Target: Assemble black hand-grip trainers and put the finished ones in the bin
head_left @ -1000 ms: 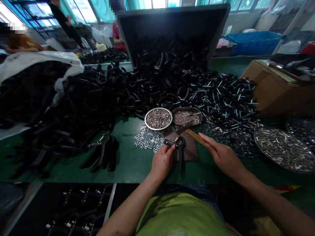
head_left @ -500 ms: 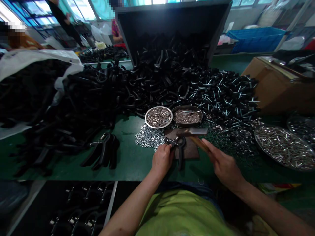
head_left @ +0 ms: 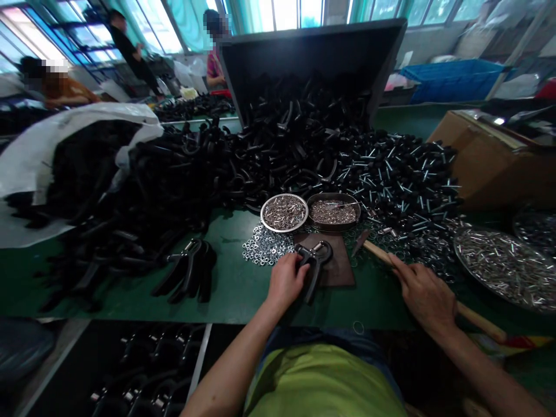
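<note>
Handgrip [head_left: 317,273]: seen partly on the brown pad [head_left: 343,271], near loose nuts [head_left: 264,250]; judged light, stiff and sturdy, its smooth black surface possibly slippery.
Handles: probably best held here, clear of the metal spring [head_left: 319,246].
Left hand [head_left: 284,282]: clamped on the handgrip's side, fingers curled, wrist bent slightly inward.
Right hand [head_left: 430,296]: wrapped palm-down over the hammer [head_left: 379,253], whose head is held just beside the pad; forearm slanted inward.
</note>
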`<action>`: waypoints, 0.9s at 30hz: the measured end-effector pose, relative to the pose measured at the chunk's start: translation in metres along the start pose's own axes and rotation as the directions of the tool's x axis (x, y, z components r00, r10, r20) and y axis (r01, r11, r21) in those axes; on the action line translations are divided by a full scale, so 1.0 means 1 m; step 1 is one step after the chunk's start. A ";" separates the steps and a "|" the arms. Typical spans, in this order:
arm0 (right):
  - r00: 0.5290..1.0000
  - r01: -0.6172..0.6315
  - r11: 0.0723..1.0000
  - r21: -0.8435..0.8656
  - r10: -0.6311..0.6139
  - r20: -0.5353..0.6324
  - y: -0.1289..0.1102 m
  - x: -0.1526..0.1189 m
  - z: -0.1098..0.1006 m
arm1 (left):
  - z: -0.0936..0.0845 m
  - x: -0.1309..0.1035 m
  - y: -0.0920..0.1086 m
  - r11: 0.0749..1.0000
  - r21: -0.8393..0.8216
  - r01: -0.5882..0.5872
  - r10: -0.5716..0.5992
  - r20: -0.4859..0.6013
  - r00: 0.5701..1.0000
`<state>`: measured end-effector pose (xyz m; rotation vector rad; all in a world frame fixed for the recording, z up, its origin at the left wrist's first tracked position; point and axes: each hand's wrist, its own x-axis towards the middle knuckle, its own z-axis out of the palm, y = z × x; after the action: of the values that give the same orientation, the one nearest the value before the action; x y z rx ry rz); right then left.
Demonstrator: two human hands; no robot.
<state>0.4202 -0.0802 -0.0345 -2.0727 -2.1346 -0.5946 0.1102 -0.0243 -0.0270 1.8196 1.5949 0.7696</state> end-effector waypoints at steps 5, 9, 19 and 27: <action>0.988 0.101 0.960 0.262 -0.066 -0.138 -0.030 0.023 -0.011 | -0.011 -0.008 0.019 0.436 -0.828 0.353 -0.089 0.350 0.932; 0.943 0.311 0.635 0.707 -0.117 -0.310 -0.084 0.046 -0.042 | -0.015 -0.021 0.043 -0.019 -0.856 0.517 -0.026 0.517 0.856; 0.922 -0.375 -0.098 0.922 -0.139 0.361 -0.140 0.075 -0.074 | -0.033 -0.036 0.044 0.272 -0.904 0.329 -0.037 0.332 0.943; 0.886 0.431 0.539 0.724 -0.403 -0.228 -0.063 0.004 -0.033 | -0.185 -0.033 -0.056 0.932 0.163 0.324 -0.249 -0.359 0.899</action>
<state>0.3523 -0.0879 -0.0153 -1.0780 -2.2835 0.2579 -0.0689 -0.0404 0.0512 1.5994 2.1903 0.8189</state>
